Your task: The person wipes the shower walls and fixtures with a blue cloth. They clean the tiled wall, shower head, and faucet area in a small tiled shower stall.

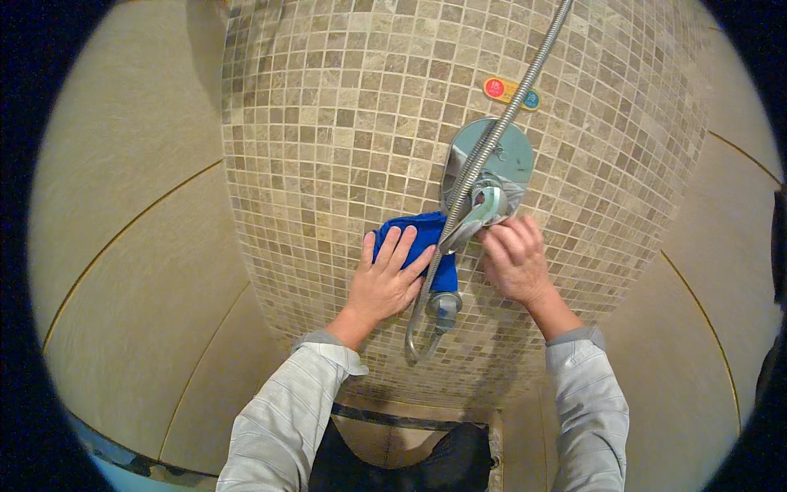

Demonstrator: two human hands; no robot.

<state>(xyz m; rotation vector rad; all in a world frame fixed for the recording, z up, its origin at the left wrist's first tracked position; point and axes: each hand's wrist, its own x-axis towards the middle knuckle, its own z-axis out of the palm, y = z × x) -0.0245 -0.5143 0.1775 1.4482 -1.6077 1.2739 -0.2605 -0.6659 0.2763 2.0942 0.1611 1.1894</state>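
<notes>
My left hand lies with fingers spread on a folded blue cloth, pressing it to the tiled wall beside the shower valve. The round chrome valve plate carries a lever handle that points down and to the left. My right hand is closed just below and right of the lever, its fingers curled toward me. What it pinches, if anything, is hidden. A ribbed metal shower hose runs down across the plate, in front of the cloth, and loops up to a wall outlet fitting.
Small beige and brown mosaic tiles cover the wall ahead. An oblong sticker with red and blue ends sits above the valve, partly behind the hose. Large smooth panels close in on both sides. A dark-edged ledge runs along the wall's foot.
</notes>
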